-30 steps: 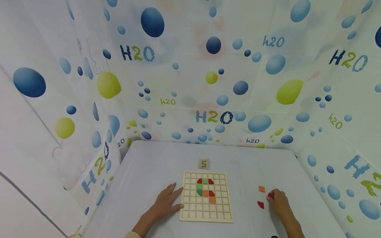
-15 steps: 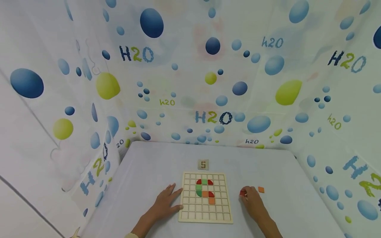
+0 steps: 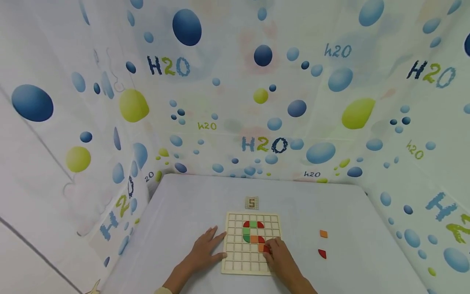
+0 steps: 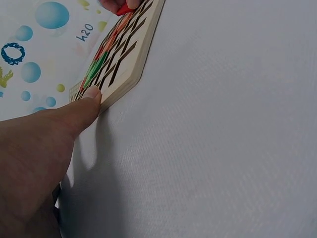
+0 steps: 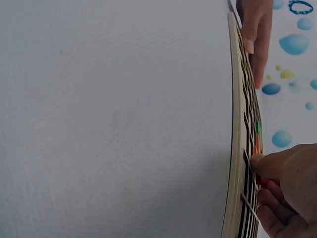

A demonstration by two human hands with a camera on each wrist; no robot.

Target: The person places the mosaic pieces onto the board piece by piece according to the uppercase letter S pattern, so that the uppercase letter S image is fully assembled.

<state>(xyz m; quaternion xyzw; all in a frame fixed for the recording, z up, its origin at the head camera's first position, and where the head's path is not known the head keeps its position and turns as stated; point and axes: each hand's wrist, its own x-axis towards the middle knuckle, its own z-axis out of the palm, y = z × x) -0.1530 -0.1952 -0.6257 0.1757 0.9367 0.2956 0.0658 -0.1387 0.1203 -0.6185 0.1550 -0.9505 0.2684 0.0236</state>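
Observation:
A wooden grid board (image 3: 235, 261) lies on the table with red, green and orange tiles set in a curving line. My right hand (image 3: 284, 261) is over the board's right half, pinching a red tile (image 4: 125, 9) between thumb and fingers. That tile is just right of the lowest orange tile (image 3: 261, 247), partly hidden by the fingertips. At the board's left edge rests my left hand (image 3: 201, 251), fingers spread, its thumb (image 4: 89, 96) touching the rim. Off to the right lie an orange square tile (image 3: 323, 234) and a red quarter-round tile (image 3: 322, 254).
A small pattern card (image 3: 251, 203) with an S-like figure lies just beyond the board's far edge. White cloth covers the table (image 3: 183, 196). A curtain (image 3: 220, 102) printed with bubbles and H2O lettering hangs behind it.
My right hand has picked up the red tile from beside the loose tiles and carried it left onto the board. My left hand has stayed at the board's edge.

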